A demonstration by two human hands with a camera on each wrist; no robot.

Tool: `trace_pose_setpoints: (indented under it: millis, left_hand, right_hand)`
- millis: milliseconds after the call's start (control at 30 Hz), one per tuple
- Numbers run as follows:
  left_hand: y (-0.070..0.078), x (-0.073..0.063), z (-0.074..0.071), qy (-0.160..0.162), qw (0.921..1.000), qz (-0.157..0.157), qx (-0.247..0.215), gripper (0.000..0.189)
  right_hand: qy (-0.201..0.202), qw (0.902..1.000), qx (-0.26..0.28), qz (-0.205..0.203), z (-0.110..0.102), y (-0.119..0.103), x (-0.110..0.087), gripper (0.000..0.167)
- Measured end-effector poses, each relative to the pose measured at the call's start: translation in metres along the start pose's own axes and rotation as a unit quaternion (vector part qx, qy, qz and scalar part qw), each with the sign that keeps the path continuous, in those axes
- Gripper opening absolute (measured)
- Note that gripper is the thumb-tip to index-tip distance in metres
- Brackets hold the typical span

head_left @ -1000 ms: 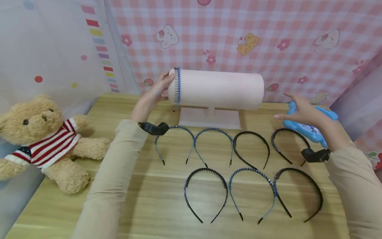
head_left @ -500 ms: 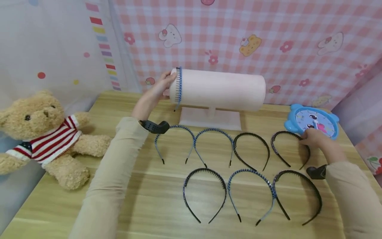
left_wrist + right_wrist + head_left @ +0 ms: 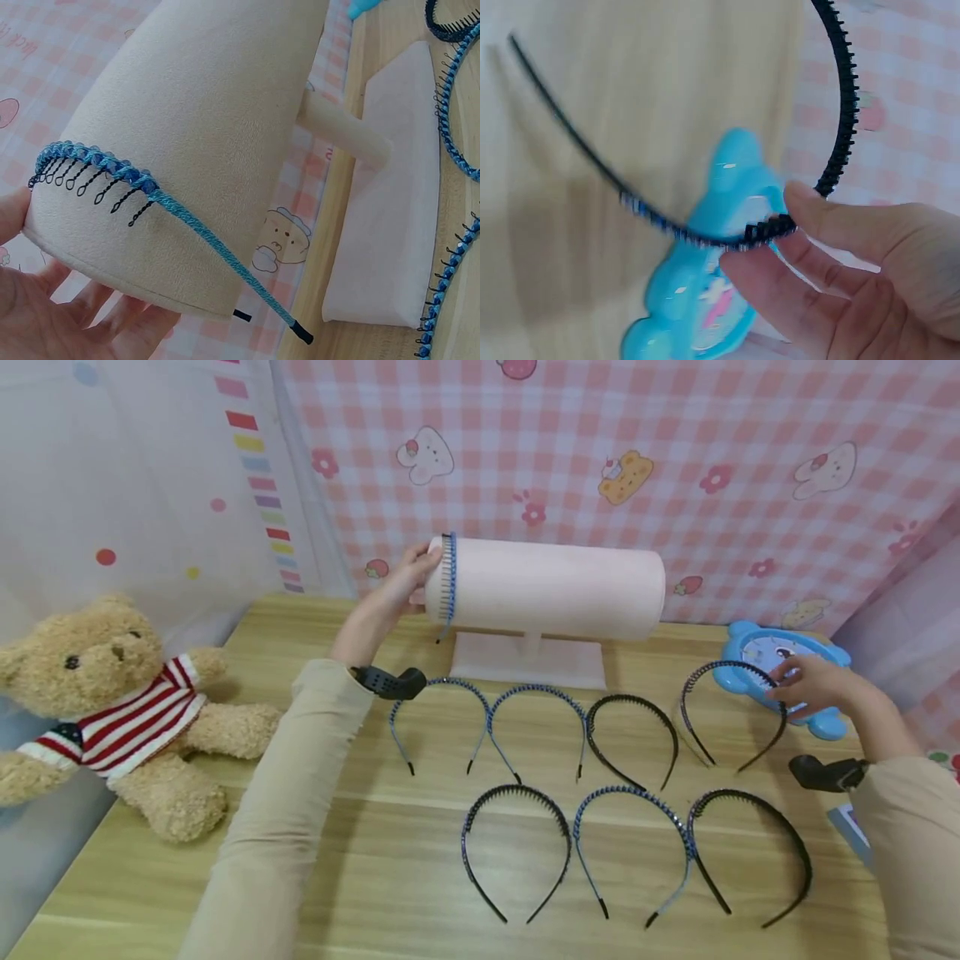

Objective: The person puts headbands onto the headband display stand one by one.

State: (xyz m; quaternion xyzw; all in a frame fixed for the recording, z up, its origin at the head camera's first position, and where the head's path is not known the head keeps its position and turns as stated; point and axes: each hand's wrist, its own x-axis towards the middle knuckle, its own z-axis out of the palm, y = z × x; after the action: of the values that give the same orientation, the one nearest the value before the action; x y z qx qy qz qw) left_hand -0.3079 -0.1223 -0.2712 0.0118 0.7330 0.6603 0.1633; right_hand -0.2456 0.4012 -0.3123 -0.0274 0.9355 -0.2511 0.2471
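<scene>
Six headbands [image 3: 518,788] lie on a wood-grain table [image 3: 390,868] before pink checked cloth [image 3: 570,410].

Wood-grain table [image 3: 375,877]: six headbands [image 3: 517,788], pink stand base [image 3: 510,665], blue-rimmed object [image 3: 762,649], teddy bear [image 3: 135,722].

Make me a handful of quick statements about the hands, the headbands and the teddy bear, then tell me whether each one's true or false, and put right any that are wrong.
1. The right hand pinches a dark headband. True.
2. The left hand hangs idle, touching nothing. False: it grips the end of the pale cylinder.
3. A blue headband sits on the pale cylinder. True.
4. In the head view, the lower row holds five headbands. False: it holds three.
5. The teddy bear wears a striped top. True.
</scene>
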Motion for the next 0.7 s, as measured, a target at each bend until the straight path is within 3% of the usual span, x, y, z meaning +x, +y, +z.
trace_pose_setpoints:
  millis: [100, 267, 400, 700]
  left_hand:
    - [0.000, 0.000, 0.000, -0.001, 1.0000, -0.003, -0.004, 0.060]
    - [-0.002, 0.001, -0.002, 0.006, 0.9998, -0.011, -0.013, 0.060]
    - [-0.004, 0.001, -0.002, 0.007, 0.9999, -0.008, -0.010, 0.060]
    - [-0.001, 0.000, -0.002, -0.006, 1.0000, 0.000, -0.004, 0.061]
  right_hand:
    - [0.002, 0.9998, 0.019, -0.003, -0.007, -0.004, -0.005, 0.054]
    - [0.045, 0.9971, 0.062, -0.001, -0.011, -0.019, -0.007, 0.065]
    - [0.083, 0.9918, 0.096, -0.009, -0.011, -0.041, -0.006, 0.071]
    - [0.196, 0.9711, 0.125, -0.054, -0.006, -0.102, -0.008, 0.066]
